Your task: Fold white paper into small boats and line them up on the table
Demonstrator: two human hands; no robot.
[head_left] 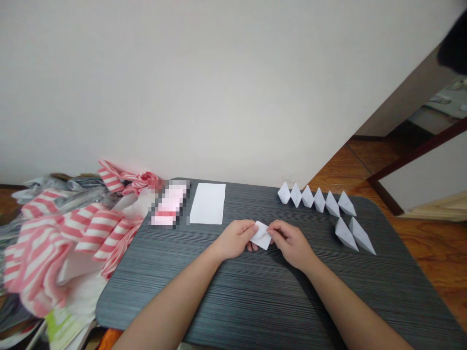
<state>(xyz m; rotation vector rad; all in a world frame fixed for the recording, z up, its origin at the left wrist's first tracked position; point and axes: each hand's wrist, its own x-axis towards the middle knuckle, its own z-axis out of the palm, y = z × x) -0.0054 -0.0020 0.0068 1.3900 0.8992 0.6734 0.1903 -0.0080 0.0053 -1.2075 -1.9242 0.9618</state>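
Observation:
A small square of folded white paper [261, 236] is held between my two hands, just above the middle of the dark table [233, 301]. My left hand [236, 239] is closed on its left side, thumb on top and fingers underneath. With thumb and forefinger, my right hand [290, 242] pinches the paper's right edge. To the right stand several folded white paper boats [319, 200] in a row along the back, with two more paper boats [353, 235] in front of the row's right end. Flat white sheets of paper [207, 204] lie left of my hands.
A blurred-out pink and white item [170, 204] lies at the table's back left. Beyond the left edge is a heap of red-and-white striped cloth [83, 233] and plastic bags. A pale wall [219, 97] rises behind the table; wooden floor [430, 243] shows at right.

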